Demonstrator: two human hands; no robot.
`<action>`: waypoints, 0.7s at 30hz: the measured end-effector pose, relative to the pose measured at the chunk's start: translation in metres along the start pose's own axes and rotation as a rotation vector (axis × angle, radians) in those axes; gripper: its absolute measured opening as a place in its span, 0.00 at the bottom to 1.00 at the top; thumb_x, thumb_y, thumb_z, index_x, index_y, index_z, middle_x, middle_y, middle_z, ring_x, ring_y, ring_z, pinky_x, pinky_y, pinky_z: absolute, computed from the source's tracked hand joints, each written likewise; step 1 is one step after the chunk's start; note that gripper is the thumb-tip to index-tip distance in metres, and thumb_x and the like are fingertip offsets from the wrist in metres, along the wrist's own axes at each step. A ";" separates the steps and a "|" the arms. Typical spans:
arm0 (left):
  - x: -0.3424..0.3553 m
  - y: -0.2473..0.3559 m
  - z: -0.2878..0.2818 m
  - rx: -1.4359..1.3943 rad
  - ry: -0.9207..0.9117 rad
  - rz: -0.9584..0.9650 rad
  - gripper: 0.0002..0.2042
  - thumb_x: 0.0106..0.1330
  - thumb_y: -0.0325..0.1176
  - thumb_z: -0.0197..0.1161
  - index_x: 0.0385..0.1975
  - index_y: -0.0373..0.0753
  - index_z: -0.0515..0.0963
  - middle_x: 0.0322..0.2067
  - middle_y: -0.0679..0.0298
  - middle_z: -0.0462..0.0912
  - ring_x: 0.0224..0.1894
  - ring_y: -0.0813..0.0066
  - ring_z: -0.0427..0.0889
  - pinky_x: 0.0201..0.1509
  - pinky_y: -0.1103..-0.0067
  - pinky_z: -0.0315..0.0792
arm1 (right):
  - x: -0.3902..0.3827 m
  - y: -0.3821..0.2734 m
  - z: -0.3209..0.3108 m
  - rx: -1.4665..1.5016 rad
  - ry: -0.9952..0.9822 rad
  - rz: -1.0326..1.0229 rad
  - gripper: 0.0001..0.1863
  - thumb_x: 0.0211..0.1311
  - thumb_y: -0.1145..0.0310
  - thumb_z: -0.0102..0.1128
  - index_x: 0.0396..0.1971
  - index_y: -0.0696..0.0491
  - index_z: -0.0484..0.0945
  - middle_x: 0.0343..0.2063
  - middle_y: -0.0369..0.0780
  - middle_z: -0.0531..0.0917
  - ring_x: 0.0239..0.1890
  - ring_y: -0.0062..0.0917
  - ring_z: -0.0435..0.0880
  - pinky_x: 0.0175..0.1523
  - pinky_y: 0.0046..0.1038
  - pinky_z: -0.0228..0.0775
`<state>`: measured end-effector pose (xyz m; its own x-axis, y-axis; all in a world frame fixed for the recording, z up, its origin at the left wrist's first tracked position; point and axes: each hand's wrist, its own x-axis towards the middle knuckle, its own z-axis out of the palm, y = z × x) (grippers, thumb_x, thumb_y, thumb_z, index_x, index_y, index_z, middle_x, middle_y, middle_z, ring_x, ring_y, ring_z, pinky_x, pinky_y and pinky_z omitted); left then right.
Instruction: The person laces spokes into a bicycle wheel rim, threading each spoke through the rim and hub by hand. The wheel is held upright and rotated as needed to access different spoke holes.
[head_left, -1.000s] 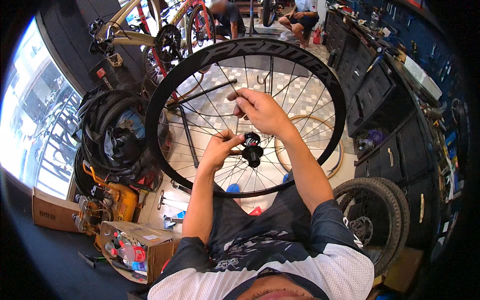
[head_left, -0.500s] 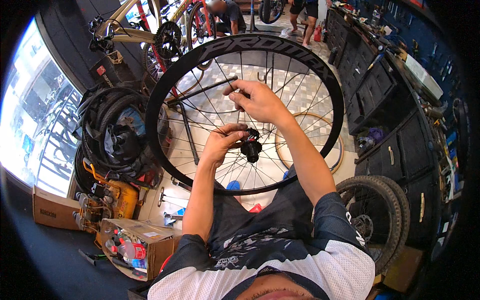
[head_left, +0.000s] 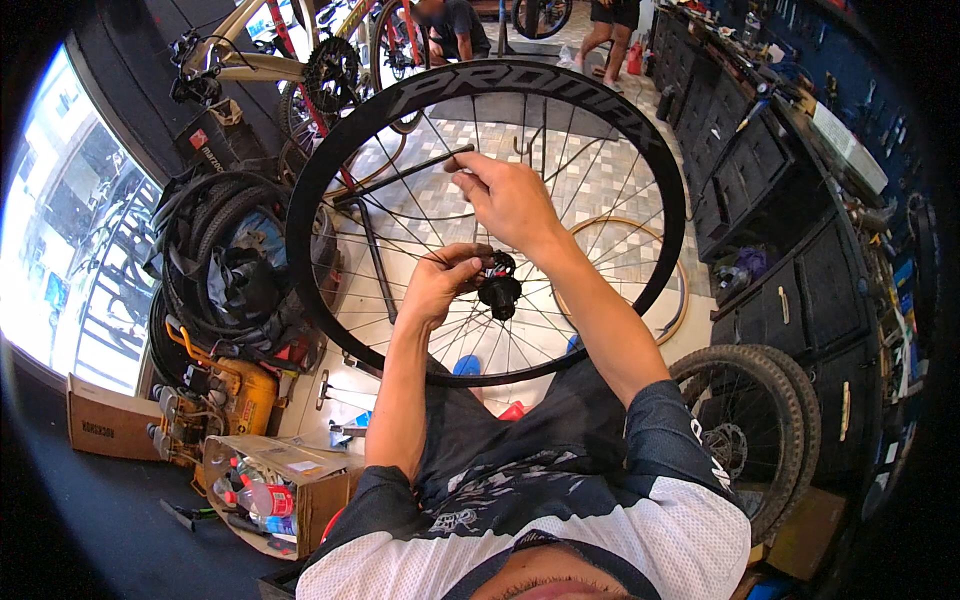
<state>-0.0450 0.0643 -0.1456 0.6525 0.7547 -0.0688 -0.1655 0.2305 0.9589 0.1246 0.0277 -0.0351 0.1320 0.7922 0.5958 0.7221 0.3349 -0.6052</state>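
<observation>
A bicycle wheel (head_left: 668, 205) with a deep black rim and thin dark spokes stands tilted before me, its lower edge by my thighs. Its black hub (head_left: 500, 293) sits below the middle of the rim. My left hand (head_left: 440, 288) is closed in a pinch beside the hub flange, with the fingertips at a spoke's lower end. Higher up, inside the rim, my right hand (head_left: 510, 203) has its fingers curled and thumb pressed toward them among the spokes. What lies between those right fingertips is too thin to make out.
Tyres and bags (head_left: 225, 245) are piled at left, above a yellow machine (head_left: 245, 395) and a cardboard box (head_left: 325, 495) of bottles. Black drawer cabinets (head_left: 780, 270) line the right, with knobby-tyred wheels (head_left: 800, 420) against them. A tan hoop (head_left: 680, 300) lies behind the wheel. Two people are farther back.
The wheel has shifted slightly left and up. My right hand has moved a little up, its fingers drawn closer together. My left hand stays by the hub.
</observation>
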 end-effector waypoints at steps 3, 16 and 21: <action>0.000 0.001 0.002 0.000 -0.024 0.010 0.12 0.70 0.26 0.67 0.52 0.34 0.83 0.44 0.62 0.89 0.38 0.79 0.85 0.45 0.81 0.80 | -0.002 -0.003 -0.003 -0.017 0.066 -0.032 0.11 0.68 0.61 0.63 0.43 0.51 0.83 0.31 0.48 0.87 0.35 0.49 0.87 0.40 0.45 0.76; 0.000 -0.002 0.004 -0.047 -0.012 0.016 0.12 0.71 0.26 0.65 0.52 0.32 0.81 0.43 0.59 0.89 0.41 0.76 0.86 0.48 0.80 0.80 | 0.000 -0.016 -0.009 0.313 -0.152 0.164 0.12 0.72 0.62 0.59 0.43 0.55 0.83 0.25 0.45 0.86 0.28 0.35 0.87 0.36 0.36 0.76; -0.014 0.005 0.007 -0.158 -0.078 -0.014 0.13 0.69 0.26 0.66 0.51 0.32 0.82 0.44 0.58 0.89 0.46 0.72 0.87 0.53 0.76 0.79 | -0.011 -0.007 -0.013 0.469 -0.319 0.232 0.10 0.73 0.71 0.55 0.44 0.58 0.83 0.30 0.42 0.88 0.32 0.23 0.87 0.40 0.29 0.78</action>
<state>-0.0503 0.0507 -0.1378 0.7103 0.7018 -0.0543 -0.2657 0.3387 0.9026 0.1273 0.0099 -0.0304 -0.0123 0.9607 0.2773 0.3132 0.2671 -0.9114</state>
